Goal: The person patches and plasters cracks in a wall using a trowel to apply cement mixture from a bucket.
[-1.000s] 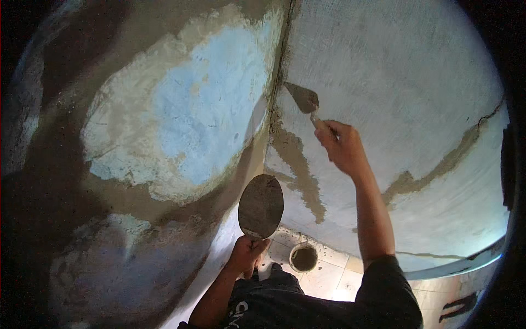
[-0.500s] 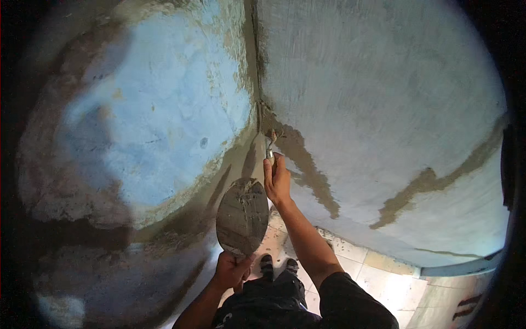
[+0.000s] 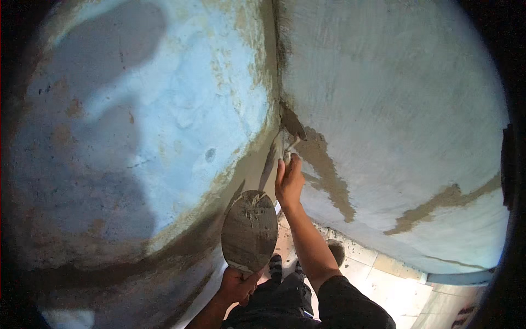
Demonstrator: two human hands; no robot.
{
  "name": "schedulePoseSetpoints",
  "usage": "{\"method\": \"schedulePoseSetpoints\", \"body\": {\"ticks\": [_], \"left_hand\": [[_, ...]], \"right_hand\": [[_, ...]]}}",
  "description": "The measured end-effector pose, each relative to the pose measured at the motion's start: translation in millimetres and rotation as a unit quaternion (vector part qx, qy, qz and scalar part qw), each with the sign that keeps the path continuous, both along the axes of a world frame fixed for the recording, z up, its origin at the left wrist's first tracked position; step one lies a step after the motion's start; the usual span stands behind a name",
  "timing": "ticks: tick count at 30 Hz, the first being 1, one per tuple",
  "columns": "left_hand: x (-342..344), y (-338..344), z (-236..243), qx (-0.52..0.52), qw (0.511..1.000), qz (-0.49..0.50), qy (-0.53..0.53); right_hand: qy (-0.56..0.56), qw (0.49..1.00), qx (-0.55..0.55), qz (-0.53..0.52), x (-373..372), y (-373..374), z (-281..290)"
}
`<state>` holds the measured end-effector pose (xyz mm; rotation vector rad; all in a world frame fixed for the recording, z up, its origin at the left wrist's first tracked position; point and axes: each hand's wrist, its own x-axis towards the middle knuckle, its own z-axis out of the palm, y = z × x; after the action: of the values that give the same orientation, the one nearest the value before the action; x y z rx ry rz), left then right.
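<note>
My left hand [image 3: 239, 286] is closed on the lower end of an oval plastering hawk [image 3: 250, 233], its dark face turned up, with thin smears of mortar near the top. My right hand [image 3: 290, 183] is wrapped round the handle of a small trowel. The trowel's blade [image 3: 293, 122] lies at the corner where two walls meet, on or very close to the right wall. Just right of the blade, a dark strip of mortar [image 3: 327, 172] runs down the grey wall [image 3: 389, 93].
The left wall [image 3: 186, 115] is patchy blue with shadows and a brownish mortar band [image 3: 186, 230] curving below. Another mortar streak [image 3: 433, 205] marks the right wall. Light floor tiles [image 3: 383, 277] lie below, with a dark round object [image 3: 336, 252] beside my right forearm.
My view has shifted, so walls and hands appear farther right. The trowel has turned, its blade now showing broad against the corner. Both hands keep their holds. The dark round object has come into sight.
</note>
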<state>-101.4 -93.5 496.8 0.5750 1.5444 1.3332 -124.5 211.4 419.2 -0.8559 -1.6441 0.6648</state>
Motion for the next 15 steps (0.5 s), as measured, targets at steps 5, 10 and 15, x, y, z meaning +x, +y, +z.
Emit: {"method": "schedulePoseSetpoints", "body": {"ticks": [5, 10, 15], "left_hand": [[0.3, 0.2, -2.0, -0.025, 0.999, 0.017, -0.032], [-0.2, 8.7, 7.6, -0.04, 0.999, -0.008, -0.034], [-1.5, 8.0, 1.7, -0.044, 0.999, -0.02, -0.026]], "right_hand": [[0.021, 0.998, -0.039, 0.038, 4.0, -10.5, 14.5], [-0.017, 0.998, -0.038, 0.043, 5.3, -5.8, 7.2], [-0.04, 0.998, -0.043, 0.021, 10.4, -13.3, 0.1]]}}
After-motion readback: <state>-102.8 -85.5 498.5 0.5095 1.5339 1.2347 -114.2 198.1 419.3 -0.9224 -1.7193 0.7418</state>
